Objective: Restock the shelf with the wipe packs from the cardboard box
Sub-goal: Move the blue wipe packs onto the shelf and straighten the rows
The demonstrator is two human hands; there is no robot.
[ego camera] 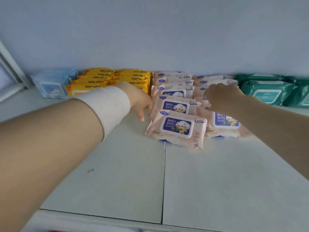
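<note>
Pink wipe packs (177,126), glossy pillow-shaped pouches, overlap in two rows at 12 o'clock on the shelf (117,173). My left hand (140,101), fingers straight, flanks their 9 o'clock edge. My right hand (222,96) curls over the right row, grip unclear. Yellow packs (117,77) at 10, green packs (267,91) at 2.

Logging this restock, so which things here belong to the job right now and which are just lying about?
In the job: pink wipe packs; left hand against their side; right hand on the right row; shelf.
Lying about: yellow wipe packs; blue wipe packs; green wipe packs.
</note>
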